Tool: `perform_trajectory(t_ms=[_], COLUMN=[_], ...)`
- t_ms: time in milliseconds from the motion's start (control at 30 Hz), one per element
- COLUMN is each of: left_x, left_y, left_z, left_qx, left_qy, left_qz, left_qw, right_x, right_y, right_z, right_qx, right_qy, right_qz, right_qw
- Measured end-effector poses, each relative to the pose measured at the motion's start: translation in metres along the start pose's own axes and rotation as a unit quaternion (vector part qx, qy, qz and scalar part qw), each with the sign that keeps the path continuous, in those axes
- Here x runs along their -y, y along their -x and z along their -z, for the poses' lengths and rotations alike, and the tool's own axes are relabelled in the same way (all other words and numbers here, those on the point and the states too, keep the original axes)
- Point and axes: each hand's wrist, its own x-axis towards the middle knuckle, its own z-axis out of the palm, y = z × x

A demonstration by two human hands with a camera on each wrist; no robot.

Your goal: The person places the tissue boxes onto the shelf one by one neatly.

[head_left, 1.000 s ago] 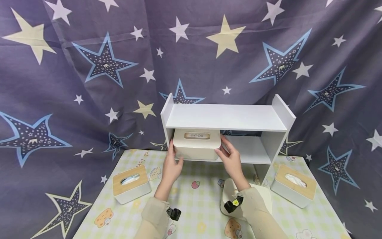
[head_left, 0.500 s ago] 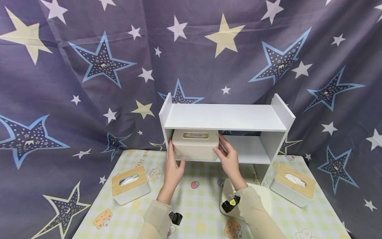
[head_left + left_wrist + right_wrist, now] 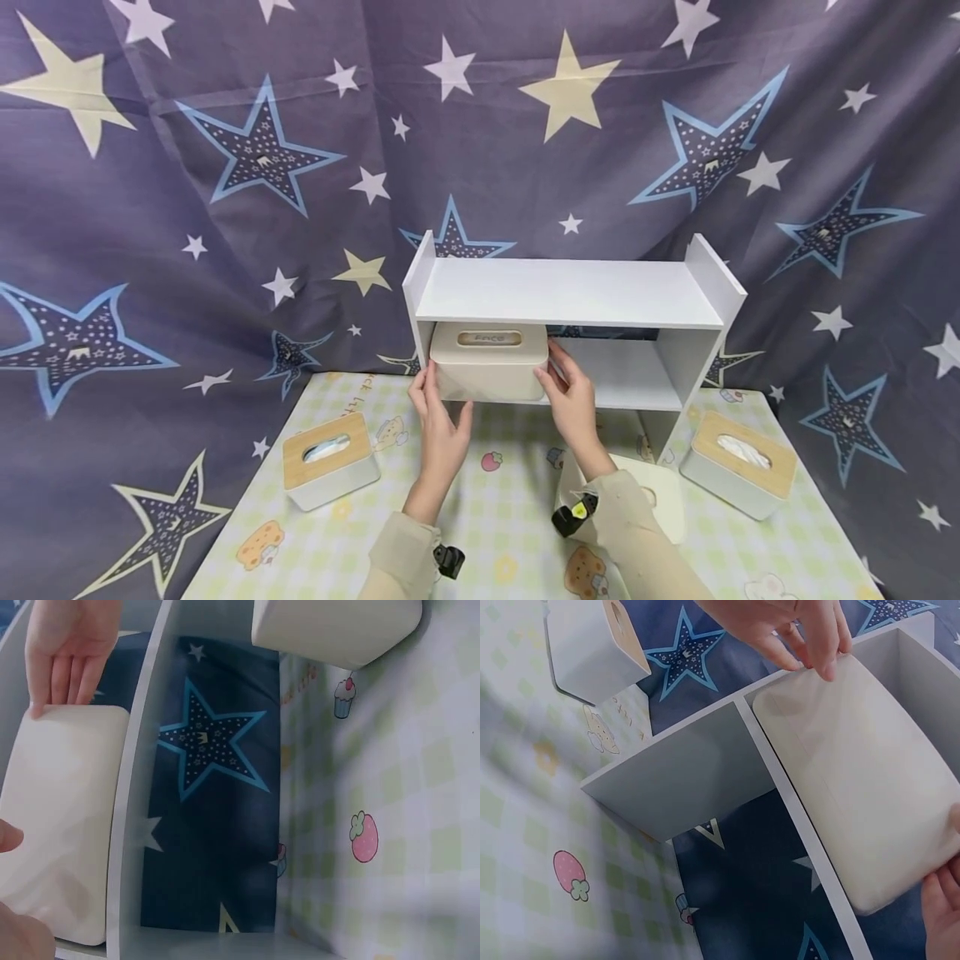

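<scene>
A cream tissue box [image 3: 489, 377] with a slot in its top sits in the left part of the white shelf's middle level, close to the left side panel. At its front left corner my left hand [image 3: 442, 437] touches it with nearly straight fingers, the thumb standing away from the front. My right hand [image 3: 573, 400] grips the right end, thumb at the front corner and fingers along the side. In the left wrist view the right hand [image 3: 75, 645] shows at the far end of the box. The right wrist view has the left hand [image 3: 795, 626] at the opposite end.
The white shelf [image 3: 570, 292] stands at the back of the checked tablecloth [image 3: 495, 517]. Wood-topped tissue boxes stand left [image 3: 330, 458] and right [image 3: 738, 467]. A cream box [image 3: 660, 492] lies partly under my right forearm. A star-patterned curtain [image 3: 480, 167] hangs behind.
The cream tissue box has shifted slightly left toward the shelf's side panel. My right hand moved left with it, while the left hand slid toward the front corner and its thumb came off.
</scene>
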Motion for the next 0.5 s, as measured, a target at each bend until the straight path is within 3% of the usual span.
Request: perform_trajectory(t_ms=[300,500], left_x=[0.001,0.007], left_y=[0.007,0.024], left_z=[0.005,0.009], left_qx=[0.038,0.059], left_qy=[-0.008,-0.002], left_qz=[0.012,0.034], left_qw=[0.9992,0.9977], right_x=[-0.005,-0.034], right_y=[0.002,0.004], right_z=[0.001,0.004], right_qx=[0.004,0.013], right_qy=[0.000,-0.003], right_qz=[0.012,0.021], right_qw=[1.000,1.000])
